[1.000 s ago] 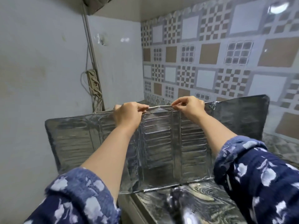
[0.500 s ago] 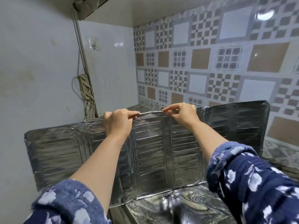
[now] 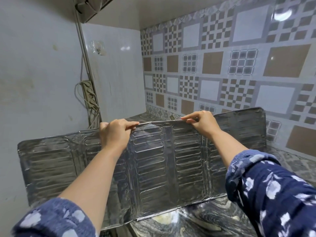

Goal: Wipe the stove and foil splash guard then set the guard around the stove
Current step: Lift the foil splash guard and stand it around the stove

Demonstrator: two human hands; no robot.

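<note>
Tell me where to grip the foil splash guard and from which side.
Grip the foil splash guard by its stiff folded top rim, from above, where the left hand and right hand pinch it. It stands upright and its thin ribbed panels would likely crumple.

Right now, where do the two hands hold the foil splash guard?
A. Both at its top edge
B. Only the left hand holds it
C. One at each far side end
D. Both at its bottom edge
A: the left hand and the right hand both pinch the top edge of the foil splash guard, near its middle.

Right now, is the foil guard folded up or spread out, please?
Spread out: the foil guard stands upright, panels opened wide, left hand and right hand pinching its top edge.
</note>
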